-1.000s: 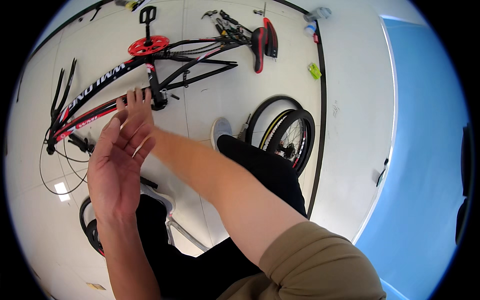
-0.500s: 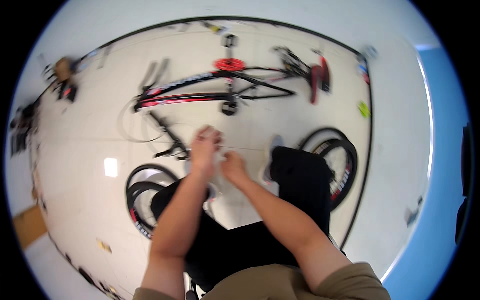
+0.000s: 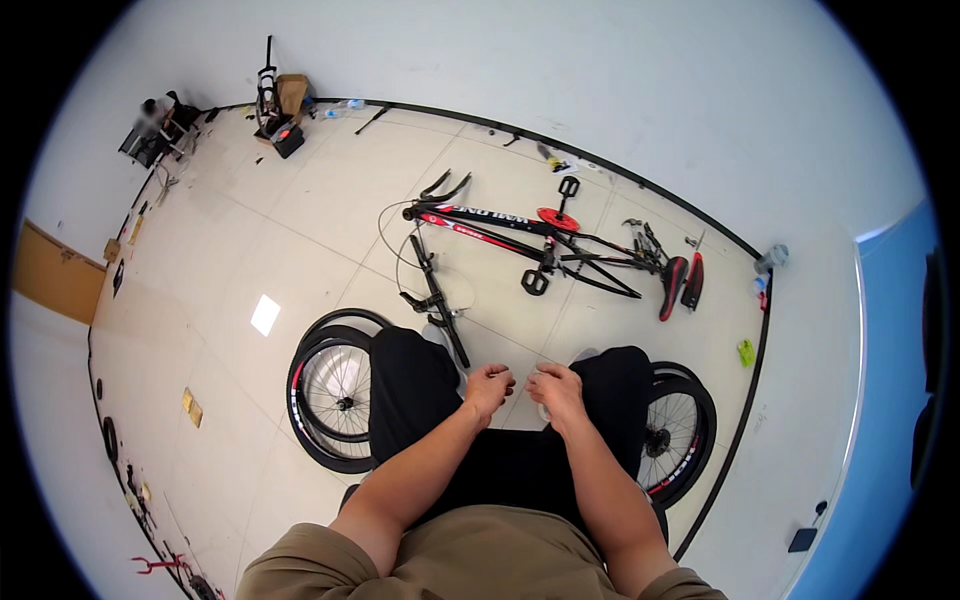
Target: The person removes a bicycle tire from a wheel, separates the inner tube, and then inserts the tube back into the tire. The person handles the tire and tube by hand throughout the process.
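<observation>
My left hand (image 3: 489, 394) and my right hand (image 3: 557, 391) hover over my lap between my knees, a small gap between them. Fingers of both are curled, thumbs near the fingertips; anything pinched in them is too small or hidden to make out. Beyond the hands a black handlebar (image 3: 437, 290) with brake levers lies on the floor by my left foot, its cables looping to the left. Farther off lies a black and red bicycle frame (image 3: 490, 232), with a red chainring (image 3: 558, 218), pedals (image 3: 534, 283) and a black and red saddle (image 3: 673, 288) at its right end.
Bicycle wheels lie beside my left leg (image 3: 345, 405) and my right leg (image 3: 658, 442). By the far wall stand a toolbox (image 3: 288, 140) and a bottle (image 3: 772, 260). A green packet (image 3: 746, 352) is at right. A person (image 3: 155, 118) sits far left.
My view has turned left and lifted, so more wall and floor show. Both hands have drawn back toward my lap and stand side by side; the left fingers, spread before, are curled now.
</observation>
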Motion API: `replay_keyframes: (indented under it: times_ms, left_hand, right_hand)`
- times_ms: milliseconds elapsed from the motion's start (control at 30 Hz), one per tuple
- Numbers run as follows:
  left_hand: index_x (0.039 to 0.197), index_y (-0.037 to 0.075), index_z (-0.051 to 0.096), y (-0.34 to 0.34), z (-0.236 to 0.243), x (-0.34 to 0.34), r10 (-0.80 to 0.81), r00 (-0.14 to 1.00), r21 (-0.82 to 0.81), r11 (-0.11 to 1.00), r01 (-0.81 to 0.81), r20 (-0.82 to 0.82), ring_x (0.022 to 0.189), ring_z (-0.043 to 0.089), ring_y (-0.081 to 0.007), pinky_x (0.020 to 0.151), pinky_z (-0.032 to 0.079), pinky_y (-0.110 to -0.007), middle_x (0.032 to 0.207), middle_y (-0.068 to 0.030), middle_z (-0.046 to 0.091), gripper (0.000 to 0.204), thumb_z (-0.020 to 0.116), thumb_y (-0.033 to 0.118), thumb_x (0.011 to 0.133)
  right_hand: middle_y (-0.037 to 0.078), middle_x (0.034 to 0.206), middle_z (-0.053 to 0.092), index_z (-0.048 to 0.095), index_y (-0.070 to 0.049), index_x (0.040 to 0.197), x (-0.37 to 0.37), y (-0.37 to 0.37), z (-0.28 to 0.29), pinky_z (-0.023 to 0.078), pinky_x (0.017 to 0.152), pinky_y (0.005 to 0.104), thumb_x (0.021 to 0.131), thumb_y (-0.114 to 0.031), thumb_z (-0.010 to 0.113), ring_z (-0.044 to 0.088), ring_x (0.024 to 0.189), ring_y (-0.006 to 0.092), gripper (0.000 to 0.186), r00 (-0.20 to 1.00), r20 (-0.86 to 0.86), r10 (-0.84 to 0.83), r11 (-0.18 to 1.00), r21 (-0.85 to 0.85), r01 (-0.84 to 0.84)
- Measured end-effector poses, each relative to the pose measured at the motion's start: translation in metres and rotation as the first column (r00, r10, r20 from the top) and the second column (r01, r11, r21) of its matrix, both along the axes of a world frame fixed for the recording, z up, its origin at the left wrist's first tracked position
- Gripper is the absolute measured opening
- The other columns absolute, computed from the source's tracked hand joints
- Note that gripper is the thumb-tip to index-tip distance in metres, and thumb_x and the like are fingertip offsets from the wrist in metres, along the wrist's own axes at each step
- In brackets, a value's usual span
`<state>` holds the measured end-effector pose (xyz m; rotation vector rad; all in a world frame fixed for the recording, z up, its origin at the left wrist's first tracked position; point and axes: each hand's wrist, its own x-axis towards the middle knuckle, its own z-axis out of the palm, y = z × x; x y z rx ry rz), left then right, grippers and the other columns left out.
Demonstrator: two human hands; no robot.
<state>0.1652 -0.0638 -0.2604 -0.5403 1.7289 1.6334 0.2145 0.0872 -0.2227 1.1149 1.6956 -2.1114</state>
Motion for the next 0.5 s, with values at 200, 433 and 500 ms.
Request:
replay_keyframes:
  times_ms: [200, 433, 500]
  left_hand:
    - [0.114, 0.004, 0.062, -0.006, -0.004, 0.007, -0.013, 1.0, 0.002, 1.0, 0.013, -0.011, 0.079, 0.066, -0.0174, 0.065, 0.052, -0.031, 0.097, -0.009, 0.069, 0.024, 0.064, 0.015, 0.092]
    - [0.115, 0.004, 0.059, -0.003, 0.018, 0.013, -0.035, 0.999, -0.018, 0.999, 0.034, -0.031, 0.084, 0.067, -0.019, 0.07, 0.054, -0.032, 0.099, -0.0091, 0.069, 0.025, 0.062, 0.015, 0.093]
    - [0.116, 0.004, 0.059, -0.001, 0.028, 0.02, -0.044, 0.998, -0.02, 0.999, 0.043, -0.053, 0.083, 0.067, -0.0189, 0.07, 0.053, -0.031, 0.1, -0.0092, 0.069, 0.026, 0.062, 0.016, 0.093]
  right_hand:
    - [0.017, 0.106, 0.068, 0.058, 0.007, 0.125, 0.006, 0.0, -0.001, 0.056, 0.082, 0.0367, 0.09, -0.007, 0.063, 0.069, 0.092, 0.0242, 0.038, 0.999, -0.046, -0.026, 0.999, -0.031, 0.025]
    - [0.015, 0.105, 0.068, 0.06, 0.005, 0.124, 0.006, -0.005, -0.002, 0.056, 0.08, 0.0355, 0.089, -0.007, 0.065, 0.07, 0.091, 0.0232, 0.038, 0.995, -0.091, -0.034, 0.997, -0.072, 0.027]
    - [0.015, 0.104, 0.069, 0.061, 0.005, 0.123, 0.005, -0.005, 0.003, 0.057, 0.079, 0.0346, 0.088, -0.006, 0.066, 0.07, 0.09, 0.023, 0.038, 0.993, -0.087, -0.074, 0.995, -0.077, 0.067]
